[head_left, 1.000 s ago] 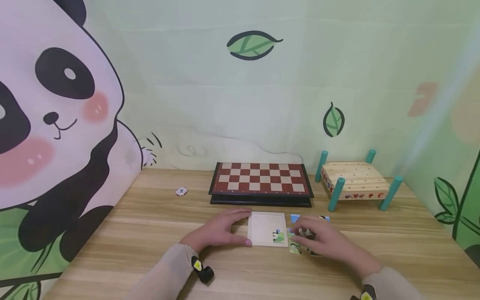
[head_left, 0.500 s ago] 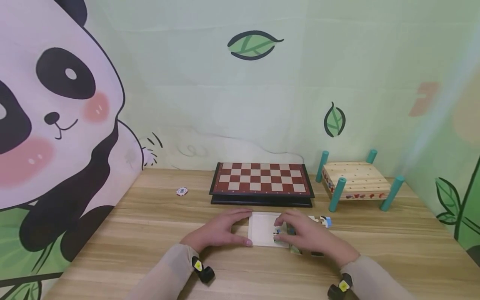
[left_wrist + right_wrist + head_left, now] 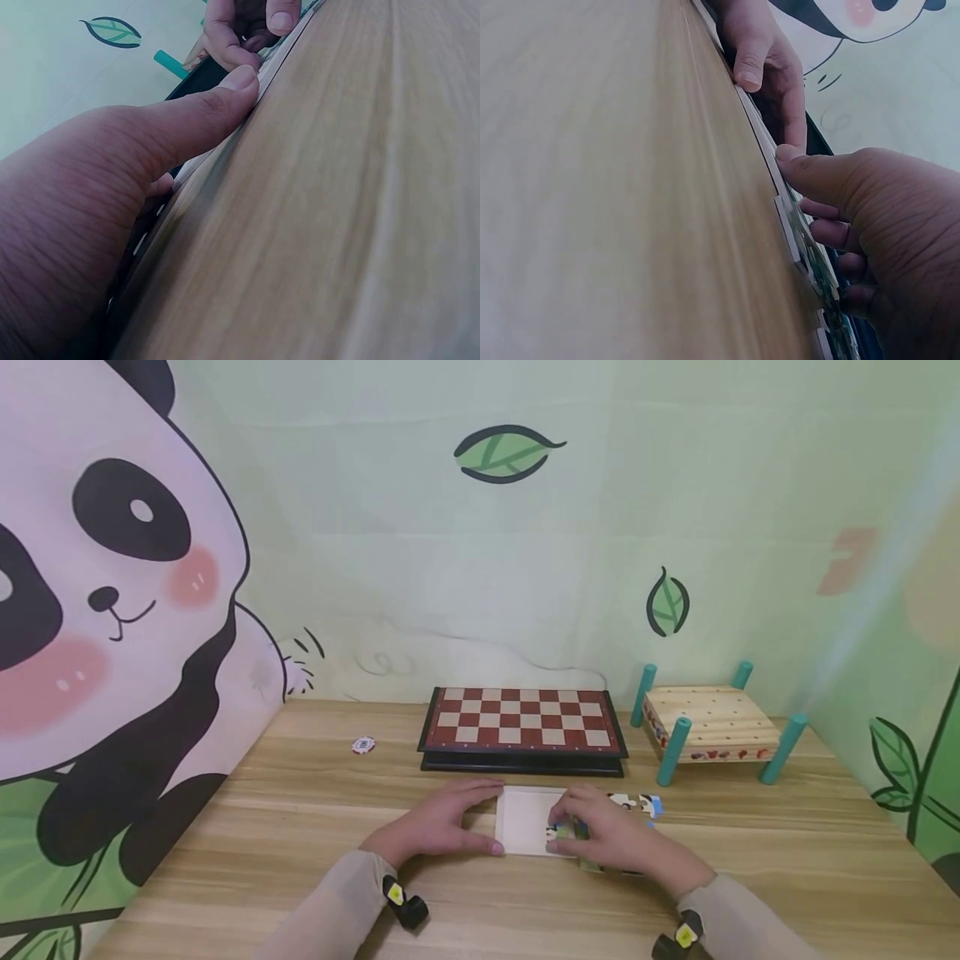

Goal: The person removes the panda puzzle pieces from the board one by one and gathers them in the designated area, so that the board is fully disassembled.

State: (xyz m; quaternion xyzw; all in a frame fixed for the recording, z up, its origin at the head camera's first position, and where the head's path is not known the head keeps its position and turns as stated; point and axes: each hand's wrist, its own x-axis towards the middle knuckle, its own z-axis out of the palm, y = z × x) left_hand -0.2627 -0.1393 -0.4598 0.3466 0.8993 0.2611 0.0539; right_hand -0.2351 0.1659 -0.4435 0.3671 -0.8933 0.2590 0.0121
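Observation:
A shallow white puzzle tray (image 3: 519, 823) lies on the table between the hands. My left hand (image 3: 438, 822) steadies its left side, fingers at the far corner and thumb (image 3: 238, 79) at the near corner. A green jigsaw piece with a black-and-white figure (image 3: 555, 833) sits in the tray's right part. Over it is my right hand (image 3: 617, 831), thumb and bent fingers at the piece's edges; I cannot tell whether they pinch it. In the right wrist view the thumb (image 3: 791, 159) is right at the tray's near edge. Loose jigsaw pieces (image 3: 651, 805) lie right of the tray, partly hidden.
Behind the tray stands a red-and-white chequered board (image 3: 522, 720) on a black case. A wooden pegboard stand (image 3: 711, 722) with teal legs is at the back right. To the left lies a poker chip (image 3: 363, 745). A panda-printed wall borders the wooden table (image 3: 480, 910).
My right hand has moved left from the loose pieces to the tray's right part and has stayed there over the last half second. My left hand keeps its place on the tray.

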